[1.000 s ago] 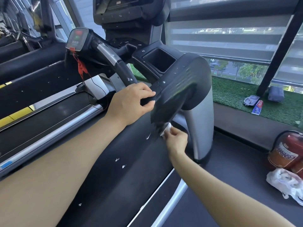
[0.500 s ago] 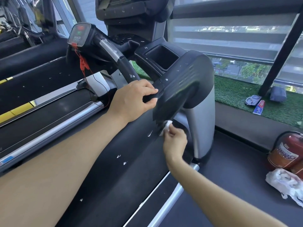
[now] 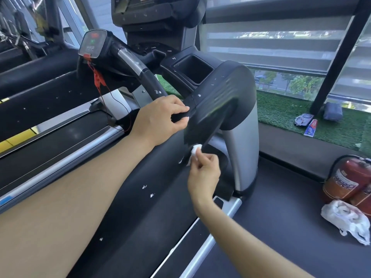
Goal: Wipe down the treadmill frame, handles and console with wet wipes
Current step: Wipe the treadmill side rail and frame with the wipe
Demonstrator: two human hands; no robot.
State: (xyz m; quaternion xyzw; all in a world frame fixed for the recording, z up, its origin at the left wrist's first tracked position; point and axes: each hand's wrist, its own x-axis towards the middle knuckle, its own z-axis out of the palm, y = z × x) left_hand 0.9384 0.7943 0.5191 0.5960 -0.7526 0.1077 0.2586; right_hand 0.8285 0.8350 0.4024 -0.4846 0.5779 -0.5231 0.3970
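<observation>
Pinched in the right hand (image 3: 203,173), a balled wet wipe (image 3: 195,151) presses the underside of the treadmill's black side arm (image 3: 216,105), slightly lower than half a second ago, so that stroke is probably moving down. Above the wipe, the left hand (image 3: 158,121) curls tight round the arm's end. Console (image 3: 93,44) beyond looks unwiped.

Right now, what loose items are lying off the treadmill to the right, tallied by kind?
Red fire extinguishers: 2
White crumpled plastic bag: 1
Red-and-blue tube: 1
Grey folded pouch: 1
Dark flat item beside the tube, too blurred to identify: 1
Total: 6
</observation>
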